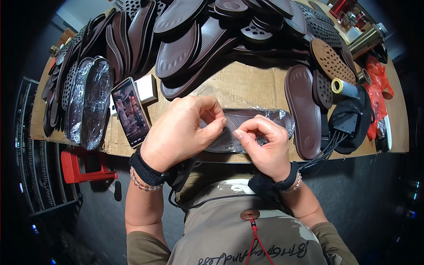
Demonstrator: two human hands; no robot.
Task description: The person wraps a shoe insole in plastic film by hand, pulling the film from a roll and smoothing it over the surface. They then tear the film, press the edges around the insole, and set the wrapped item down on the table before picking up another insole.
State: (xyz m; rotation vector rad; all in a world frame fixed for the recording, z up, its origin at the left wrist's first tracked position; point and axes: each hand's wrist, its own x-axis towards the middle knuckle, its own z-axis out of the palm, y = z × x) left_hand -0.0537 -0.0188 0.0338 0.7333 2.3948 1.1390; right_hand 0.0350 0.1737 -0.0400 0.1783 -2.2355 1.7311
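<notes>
Right of the phone point(130, 111), near the front edge of the bench point(247, 86), lies a dark brown shoe sole point(247, 128) inside a clear plastic wrap point(278, 118). The sole's long side runs left to right, straight across in front of the person. Both hands sit on top of it, so neither one is nearer. The left hand point(179, 132) covers the end of the sole closer to the phone, and its fingers point(212, 115) are pinched shut on the thin plastic. The right hand point(265, 143) rests just beside it, farther from the phone, with its fingers point(247, 131) also pinched on the wrap. The two pinches almost touch over the middle of the sole. More wrapped soles point(90, 101) lean just left of the phone.
</notes>
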